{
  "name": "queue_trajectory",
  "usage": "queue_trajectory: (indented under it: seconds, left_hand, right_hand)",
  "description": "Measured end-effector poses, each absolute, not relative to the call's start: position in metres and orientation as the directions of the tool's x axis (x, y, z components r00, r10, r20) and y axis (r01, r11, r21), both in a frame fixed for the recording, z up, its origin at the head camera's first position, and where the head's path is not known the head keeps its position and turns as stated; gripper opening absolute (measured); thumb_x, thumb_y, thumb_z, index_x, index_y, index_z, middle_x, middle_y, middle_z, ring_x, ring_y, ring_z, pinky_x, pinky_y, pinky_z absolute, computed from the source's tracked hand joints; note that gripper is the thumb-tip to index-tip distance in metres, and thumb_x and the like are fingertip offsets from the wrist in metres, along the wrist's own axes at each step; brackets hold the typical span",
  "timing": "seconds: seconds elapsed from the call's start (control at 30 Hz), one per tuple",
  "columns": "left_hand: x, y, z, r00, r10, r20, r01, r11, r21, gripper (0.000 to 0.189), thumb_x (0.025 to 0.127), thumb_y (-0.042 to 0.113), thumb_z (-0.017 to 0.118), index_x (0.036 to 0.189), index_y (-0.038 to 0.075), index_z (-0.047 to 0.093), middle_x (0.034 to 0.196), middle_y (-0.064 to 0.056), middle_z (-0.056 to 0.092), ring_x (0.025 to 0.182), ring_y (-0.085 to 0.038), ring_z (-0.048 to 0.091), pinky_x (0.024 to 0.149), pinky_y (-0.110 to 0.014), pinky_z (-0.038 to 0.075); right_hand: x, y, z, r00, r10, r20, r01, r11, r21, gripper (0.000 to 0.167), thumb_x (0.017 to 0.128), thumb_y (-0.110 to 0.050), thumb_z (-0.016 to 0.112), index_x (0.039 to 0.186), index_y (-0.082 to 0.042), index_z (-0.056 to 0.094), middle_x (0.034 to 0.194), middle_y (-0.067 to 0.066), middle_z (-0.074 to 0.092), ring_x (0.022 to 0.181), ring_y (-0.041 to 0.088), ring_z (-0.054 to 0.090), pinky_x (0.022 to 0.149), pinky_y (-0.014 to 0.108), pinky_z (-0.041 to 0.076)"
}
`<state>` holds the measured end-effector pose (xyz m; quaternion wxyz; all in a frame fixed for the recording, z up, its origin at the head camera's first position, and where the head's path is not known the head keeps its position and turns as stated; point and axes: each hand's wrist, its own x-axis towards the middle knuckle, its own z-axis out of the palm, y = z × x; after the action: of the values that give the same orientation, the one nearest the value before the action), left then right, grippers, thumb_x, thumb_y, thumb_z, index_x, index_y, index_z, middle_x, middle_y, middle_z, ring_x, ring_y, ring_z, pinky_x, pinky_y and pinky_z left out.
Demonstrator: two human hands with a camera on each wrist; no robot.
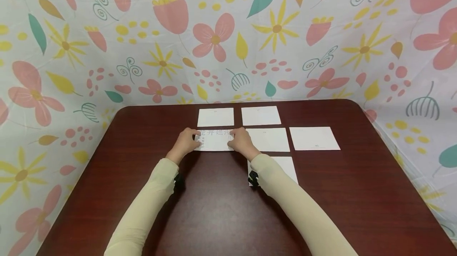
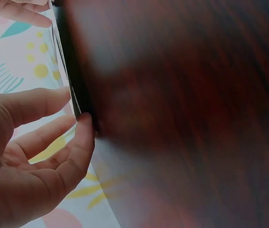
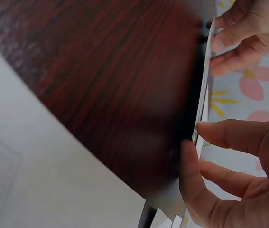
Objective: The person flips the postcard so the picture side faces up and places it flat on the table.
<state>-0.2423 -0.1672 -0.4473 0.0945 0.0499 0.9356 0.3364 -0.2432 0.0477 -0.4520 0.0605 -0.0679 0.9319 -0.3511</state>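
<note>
Hands at either short end, card lengthwise between

Head view: left hand (image 1: 187, 143) and right hand (image 1: 243, 144) each pinch an end of one lettered card (image 1: 214, 142), thumb and fingers nearly closed on it. Its long axis runs side to side, straight across the gap between the hands, with faint characters along its far edge. Neither hand is nearer; the card lies to the right of the left one and to the left of the right one. Just beyond its far edge lies a blank-looking card (image 1: 216, 117), with a second far card (image 1: 261, 115) to the right of that. In line with the held piece, a middle card (image 1: 271, 140) sits just past the right hand, and an outer card (image 1: 315, 138) beyond it. A near card (image 1: 287, 167) is partly hidden by the right forearm (image 1: 285, 196). All are on the dark table (image 1: 210, 216).

Left wrist view: the card shows nearly edge-on, held between thumb and fingertips, its length leading away to the right hand at the top corner.

Right wrist view: the same thin edge rises from the right hand's pinch towards the left hand. Dark shadow runs alongside; whether the card fully clears the table, I cannot tell.
</note>
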Motion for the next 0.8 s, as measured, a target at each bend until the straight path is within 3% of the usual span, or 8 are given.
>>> queue_trajectory:
  seconds: [0.1,0.17,0.8]
  left_hand:
    - [-0.2421,-0.1653,-0.4454,-0.976,0.156,-0.149,0.031,0.784,0.620,0.041,0.086,0.003,0.067,0.125,-0.007,0.059,0.134,-0.028,0.045,0.127,-0.041,0.042,0.098,-0.047,0.043]
    - [-0.2427,-0.1646,-0.4455,-0.976,0.158,-0.147,0.036,0.791,0.611,0.041,0.085,0.002,0.067,0.124,-0.008,0.059,0.133,-0.028,0.045,0.126,-0.042,0.042,0.096,-0.046,0.044]
    - [-0.2445,-0.1567,-0.4510,-0.986,0.118,-0.118,0.033,0.830,0.556,0.041,0.082,0.000,0.069,0.121,-0.008,0.061,0.126,-0.025,0.050,0.110,-0.037,0.052,0.092,-0.043,0.046]
  right_hand:
    - [-0.2437,0.0465,-0.4519,-0.984,-0.162,-0.067,-0.083,0.765,-0.639,0.043,0.078,0.001,0.065,0.119,0.011,0.062,0.124,0.024,0.060,0.105,0.031,0.060,0.080,0.034,0.053]
    - [-0.2441,0.0458,-0.4521,-0.985,-0.156,-0.079,-0.070,0.768,-0.636,0.043,0.078,0.001,0.066,0.119,0.011,0.062,0.126,0.026,0.057,0.112,0.034,0.057,0.084,0.037,0.052]
    - [-0.2432,0.0441,-0.4520,-0.986,-0.144,-0.083,-0.061,0.775,-0.628,0.043,0.074,0.003,0.070,0.115,0.014,0.062,0.127,0.027,0.053,0.116,0.036,0.052,0.091,0.041,0.050]
